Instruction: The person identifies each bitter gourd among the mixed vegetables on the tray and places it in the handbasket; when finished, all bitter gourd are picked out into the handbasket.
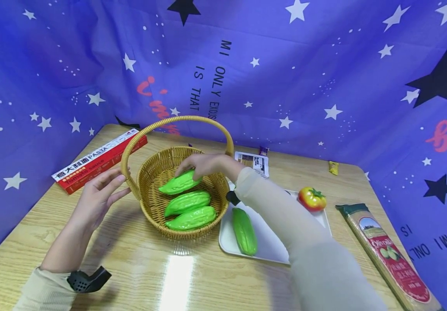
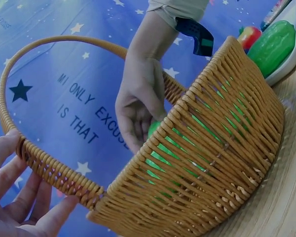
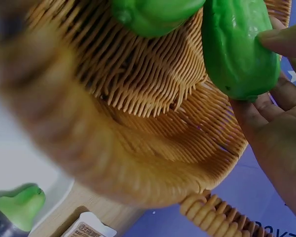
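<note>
A wicker basket [image 1: 149,181] with a tall handle [image 1: 180,118] stands on the table. My left hand [image 1: 94,196] holds the handle's left base, thumb and fingers on either side in the left wrist view. Inside the basket, my right hand [image 1: 205,165] grips a green toy bitter gourd [image 3: 239,49] from above, thumb on one side and fingers on the other. Two more bitter gourds, a middle one [image 1: 187,203] and a front one [image 1: 191,218], lie beside it in the basket. The basket wall partly hides the gourds in the left wrist view.
Right of the basket, a white tray [image 1: 227,246] bears a green gourd [image 1: 244,232], a toy tomato [image 1: 311,199] and a toy eggplant [image 3: 19,210]. A red pasta box [image 1: 99,162] lies left, a noodle packet [image 1: 391,259] right. Small packets [image 1: 252,162] lie behind.
</note>
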{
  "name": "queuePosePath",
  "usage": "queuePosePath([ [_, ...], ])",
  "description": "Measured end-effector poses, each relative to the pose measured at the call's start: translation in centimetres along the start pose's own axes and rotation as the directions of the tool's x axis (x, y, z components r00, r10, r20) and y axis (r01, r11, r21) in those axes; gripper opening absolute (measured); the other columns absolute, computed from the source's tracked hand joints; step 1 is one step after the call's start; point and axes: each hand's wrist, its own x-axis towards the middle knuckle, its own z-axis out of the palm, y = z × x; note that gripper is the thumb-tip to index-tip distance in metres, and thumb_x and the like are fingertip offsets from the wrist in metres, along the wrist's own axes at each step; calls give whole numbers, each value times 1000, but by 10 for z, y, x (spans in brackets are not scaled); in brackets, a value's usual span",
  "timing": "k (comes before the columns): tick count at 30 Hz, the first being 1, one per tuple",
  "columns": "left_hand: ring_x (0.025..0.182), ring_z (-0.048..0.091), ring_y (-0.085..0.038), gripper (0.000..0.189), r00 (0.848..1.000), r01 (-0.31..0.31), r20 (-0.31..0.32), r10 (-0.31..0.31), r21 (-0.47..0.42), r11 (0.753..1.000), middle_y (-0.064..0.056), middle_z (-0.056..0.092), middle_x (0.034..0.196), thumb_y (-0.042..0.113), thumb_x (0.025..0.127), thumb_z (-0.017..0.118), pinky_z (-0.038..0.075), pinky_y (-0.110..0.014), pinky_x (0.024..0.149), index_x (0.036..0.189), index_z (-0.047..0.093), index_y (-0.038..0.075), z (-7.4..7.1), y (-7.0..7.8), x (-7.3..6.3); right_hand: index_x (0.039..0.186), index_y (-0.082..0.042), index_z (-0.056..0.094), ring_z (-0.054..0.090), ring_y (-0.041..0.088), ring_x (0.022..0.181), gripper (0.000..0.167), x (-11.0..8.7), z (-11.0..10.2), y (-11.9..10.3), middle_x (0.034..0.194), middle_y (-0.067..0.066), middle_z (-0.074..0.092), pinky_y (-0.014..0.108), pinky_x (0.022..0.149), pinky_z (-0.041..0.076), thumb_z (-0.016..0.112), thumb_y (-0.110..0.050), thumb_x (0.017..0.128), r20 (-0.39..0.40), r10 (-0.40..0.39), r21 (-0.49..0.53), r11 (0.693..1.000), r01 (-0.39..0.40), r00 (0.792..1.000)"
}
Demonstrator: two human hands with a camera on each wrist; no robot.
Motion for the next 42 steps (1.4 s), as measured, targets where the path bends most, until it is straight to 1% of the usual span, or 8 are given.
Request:
queuePosePath([
  [5,101,60,-3,22,1000,-11,0,11,-3,1000,5,62,108,6,96,51,58,-23,85,112,63,17,0,0,1,128,-21,57,37,18,137,60,3,1,-2,140,-4,50,28,109,42,53,13,78,10,2,-38,999,-1,1000],
  [14,101,60,-3,22,1000,-1,-1,1,-4,1000,5,62,109,7,96,52,58,-23,85,112,63,17,-1,-1,1,129,-18,56,38,19,137,60,5,0,-5,140,-2,50,31,113,38,53,14,78,33,11,-50,999,-9,999],
  [19,101,61,-3,23,1000,0,6,0,-15,1000,4,62,109,6,96,51,58,-24,86,112,63,17,0,-2,1,130,-18,54,40,20,134,64,8,1,-2,141,1,49,23,92,50,51,16,76,93,54,-88,995,-46,994],
  [22,101,61,-3,23,1000,-2,7,2,-15,1000,4,62,110,6,96,51,58,-23,86,112,63,17,0,-2,1,131,-19,53,41,21,134,70,8,2,1,142,5,47,24,80,53,50,19,73,121,99,-98,991,-87,988],
  [27,101,61,-3,23,1000,-1,5,1,4,1000,5,61,111,7,96,51,58,-22,86,114,62,17,-1,-2,1,132,-24,51,37,24,136,75,7,4,4,146,8,41,29,95,53,53,20,72,123,149,-80,987,-140,981],
  [30,101,61,-3,23,1000,3,4,-3,8,1000,5,61,112,7,96,51,57,-22,86,114,62,17,0,-1,0,135,-25,48,34,26,138,76,6,6,4,148,9,38,37,97,52,53,20,73,132,157,-89,985,-146,979],
  [34,102,61,-3,23,1000,4,4,-4,12,1000,4,60,113,8,97,51,57,-22,86,115,62,16,0,-1,1,138,-25,44,30,27,140,77,6,7,3,151,10,33,44,90,53,50,19,75,154,168,-81,984,-157,974],
  [42,103,61,-3,23,1000,0,7,0,11,1000,5,61,113,7,97,50,57,-22,86,115,61,16,-1,-2,0,143,-23,39,28,25,142,78,7,8,6,153,11,30,40,72,48,51,17,78,163,142,-63,989,-133,976],
])
